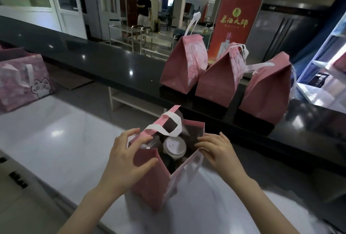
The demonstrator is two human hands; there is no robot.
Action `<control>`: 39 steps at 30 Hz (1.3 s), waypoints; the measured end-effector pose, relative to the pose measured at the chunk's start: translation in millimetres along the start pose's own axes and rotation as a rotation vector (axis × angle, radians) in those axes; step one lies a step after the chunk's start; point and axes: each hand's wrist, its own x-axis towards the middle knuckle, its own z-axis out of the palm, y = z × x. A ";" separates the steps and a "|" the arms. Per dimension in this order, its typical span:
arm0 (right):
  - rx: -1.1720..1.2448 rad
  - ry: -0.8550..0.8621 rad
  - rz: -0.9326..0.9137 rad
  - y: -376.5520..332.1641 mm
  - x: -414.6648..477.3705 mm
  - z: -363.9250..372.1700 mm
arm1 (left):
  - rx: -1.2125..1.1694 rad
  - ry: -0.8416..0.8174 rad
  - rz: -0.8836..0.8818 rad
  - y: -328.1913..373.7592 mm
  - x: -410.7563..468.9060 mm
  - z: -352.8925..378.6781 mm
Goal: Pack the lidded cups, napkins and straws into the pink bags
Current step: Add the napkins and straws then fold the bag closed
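- Clamping left hand [125,160] and right hand [217,149], apart, on opposite rims of the open pink paper bag [149,183].
- Likely closing: easing rims together evenly, sparing the white-lidded cup [174,147].

A glossy white countertop [56,140] carries an open pink paper bag [149,183] and, far left, a pink cat-printed bag [22,82]. Behind it, a raised black ledge [112,65] bears three closed pink bags [215,84].

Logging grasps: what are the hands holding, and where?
Both hold the open pink bag by its top rim: the left hand at the left edge, the right hand at the right edge.
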 end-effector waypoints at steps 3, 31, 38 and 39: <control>0.044 0.004 0.008 3.3 -9.6 -1.1 | 0.003 0.059 0.033 20.5 1.4 5.2; -0.044 -0.259 0.872 293.9 -397.3 -147.5 | -0.123 -0.794 0.418 325.6 -105.9 448.8; -0.204 -0.425 0.850 313.3 -422.6 -124.1 | 0.137 -0.857 0.644 335.8 -121.6 503.9; -0.219 -0.426 0.839 314.4 -423.0 -119.7 | 0.151 -0.850 0.633 334.0 -123.1 506.3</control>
